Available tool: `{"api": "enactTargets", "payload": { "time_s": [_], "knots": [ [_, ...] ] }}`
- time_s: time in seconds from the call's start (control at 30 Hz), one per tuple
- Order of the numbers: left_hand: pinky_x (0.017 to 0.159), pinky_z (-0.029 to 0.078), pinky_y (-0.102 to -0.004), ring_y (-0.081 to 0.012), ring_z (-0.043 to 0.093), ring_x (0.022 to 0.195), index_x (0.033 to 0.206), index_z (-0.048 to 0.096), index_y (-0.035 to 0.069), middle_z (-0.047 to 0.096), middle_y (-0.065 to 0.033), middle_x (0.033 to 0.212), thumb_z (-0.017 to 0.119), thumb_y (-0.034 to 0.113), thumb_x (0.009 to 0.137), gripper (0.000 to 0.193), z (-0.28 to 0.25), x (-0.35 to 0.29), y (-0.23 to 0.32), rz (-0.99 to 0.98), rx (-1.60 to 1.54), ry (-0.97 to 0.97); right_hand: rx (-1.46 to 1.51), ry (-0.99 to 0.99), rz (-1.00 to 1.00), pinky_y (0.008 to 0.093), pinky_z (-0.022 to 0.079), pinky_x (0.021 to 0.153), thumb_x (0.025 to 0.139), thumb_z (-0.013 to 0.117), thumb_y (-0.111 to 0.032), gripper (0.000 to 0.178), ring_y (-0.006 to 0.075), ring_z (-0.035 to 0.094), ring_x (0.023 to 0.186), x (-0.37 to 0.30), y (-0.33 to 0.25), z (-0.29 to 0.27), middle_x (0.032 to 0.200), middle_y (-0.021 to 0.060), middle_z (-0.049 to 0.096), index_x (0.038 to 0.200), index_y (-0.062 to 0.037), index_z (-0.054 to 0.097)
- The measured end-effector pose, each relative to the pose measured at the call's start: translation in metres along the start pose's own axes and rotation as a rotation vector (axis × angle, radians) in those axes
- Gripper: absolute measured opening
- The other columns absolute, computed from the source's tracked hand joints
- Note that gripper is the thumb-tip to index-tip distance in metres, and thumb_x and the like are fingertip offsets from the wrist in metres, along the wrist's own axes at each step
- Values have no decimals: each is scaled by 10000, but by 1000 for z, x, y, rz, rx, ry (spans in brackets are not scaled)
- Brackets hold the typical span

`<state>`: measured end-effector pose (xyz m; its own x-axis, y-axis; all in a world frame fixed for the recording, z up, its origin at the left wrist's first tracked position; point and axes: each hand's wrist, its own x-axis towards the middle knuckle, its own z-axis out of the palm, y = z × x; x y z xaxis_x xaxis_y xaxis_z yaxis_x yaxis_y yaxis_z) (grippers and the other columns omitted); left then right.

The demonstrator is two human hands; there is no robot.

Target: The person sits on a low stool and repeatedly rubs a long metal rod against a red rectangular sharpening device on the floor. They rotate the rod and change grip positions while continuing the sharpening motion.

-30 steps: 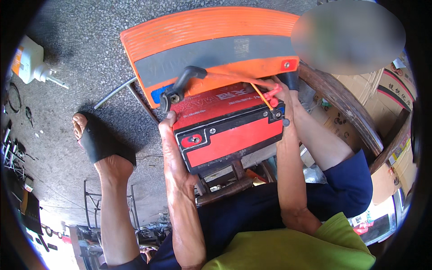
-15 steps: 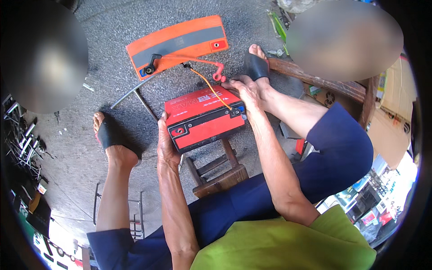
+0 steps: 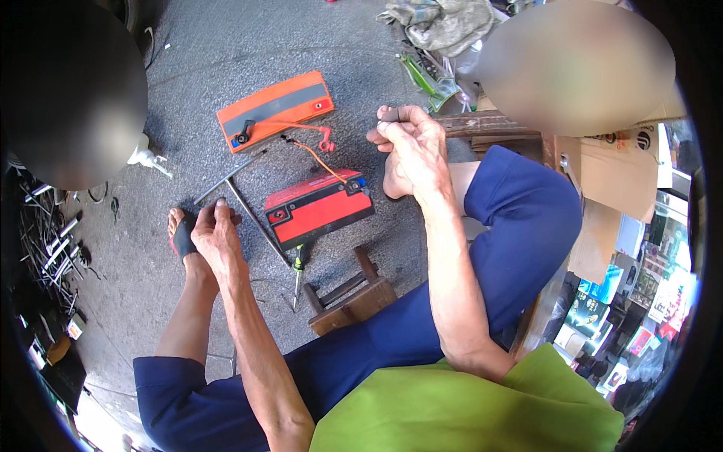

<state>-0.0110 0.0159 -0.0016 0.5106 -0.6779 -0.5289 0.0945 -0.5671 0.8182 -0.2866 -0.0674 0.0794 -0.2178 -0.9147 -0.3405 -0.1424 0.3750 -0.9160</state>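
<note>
Red and black plastic cases the near battery (image 3: 322,218), which sits on the grey floor (image 3: 203,68); pale printing marks its foreshortened upper face, too small to make out. Beyond it, apart, lies the far battery (image 3: 275,104), orange with a grey band and a red panel around its right terminal. An orange wire (image 3: 316,156) runs from the near battery's right terminal to a black plug (image 3: 288,138); a thicker lead (image 3: 286,124) joins a black cap (image 3: 244,134) at the far battery's left end to a red cap (image 3: 326,140). The left hand (image 3: 218,233) is loose, fingers half curled, off both batteries and near the steel bar (image 3: 254,218). The right hand (image 3: 416,149) is raised off to the right, thumb and fingers drawn together; whether it pinches something small I cannot tell. Screwdriver (image 3: 299,264) and stool (image 3: 354,305) are nearer the body. At right, brown cardboard (image 3: 614,181) bears dark printing and a round emblem.
</note>
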Motion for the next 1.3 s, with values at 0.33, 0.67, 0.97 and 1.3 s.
{"api": "enactTargets", "payload": {
  "time_s": [0.33, 0.67, 0.97, 1.3],
  "knots": [
    [590, 448, -239, -78, 550, 633, 934, 692, -51, 624, -19, 698, 642, 160, 922, 218, 49, -25, 40, 275, -48, -169, -446, -427, 42, 376, 548, 668, 791, 669, -131, 162, 279, 694, 706, -104, 29, 6, 760, 181, 687, 849, 9, 612],
    [401, 367, -287, -173, 562, 472, 844, 635, -12, 628, -91, 647, 636, 144, 845, 156, -44, 47, -99, -310, -47, 70, -1191, -645, -66, 420, 544, 749, 737, 634, -89, 153, 288, 699, 904, -117, 167, 77, 916, 133, 722, 861, -80, 723],
    [783, 509, -471, -404, 668, 849, 903, 654, -14, 689, -233, 865, 715, 265, 782, 311, 19, 22, -158, -21, 766, -46, -1218, -736, 147, 445, 528, 854, 793, 599, -159, 288, 337, 662, 1002, -106, 200, 64, 1019, 183, 695, 1045, -33, 657],
    [676, 505, -458, -345, 657, 696, 839, 620, 14, 667, -166, 743, 645, 275, 718, 290, -13, 41, -178, 60, 658, 117, -984, -1195, -7, 493, 520, 792, 837, 540, -108, 190, 388, 661, 921, -121, 52, 85, 915, 230, 682, 926, 6, 663]
  ]
}}
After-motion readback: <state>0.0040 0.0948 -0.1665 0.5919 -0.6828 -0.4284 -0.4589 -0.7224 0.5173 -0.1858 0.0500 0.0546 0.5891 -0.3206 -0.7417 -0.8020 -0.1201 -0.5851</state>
